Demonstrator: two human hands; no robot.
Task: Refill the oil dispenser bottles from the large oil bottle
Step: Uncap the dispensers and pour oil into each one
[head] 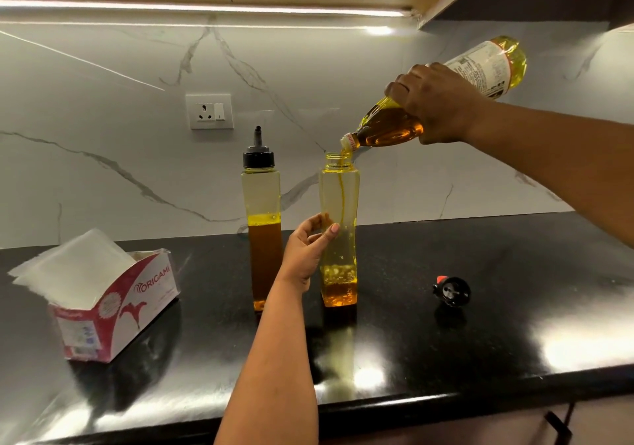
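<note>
While your right hand [442, 104] grips the large oil bottle [446, 91] around its shoulder, fingers curled over it, the bottle is tilted mouth-down with its base raised toward the wall. Its mouth sits just above the open neck of the uncapped dispenser bottle [339, 231], and a thin stream of oil [341, 190] runs down inside that bottle to a shallow, bubbling amber layer at the bottom. Your left hand [308, 252] holds the uncapped dispenser bottle at mid-height, thumb on the near face and fingers curled behind it. This bottle stands upright on the black bench [480, 341]. Just to its left stands the capped dispenser bottle [261, 225], upright, with a black spout cap, filled a little under halfway. A loose black dispenser cap [452, 291] with a red tip lies on the bench well to the right. An open tissue box [99, 293] sits at the left. A wall socket [209, 111] is mounted on the marble backsplash.
</note>
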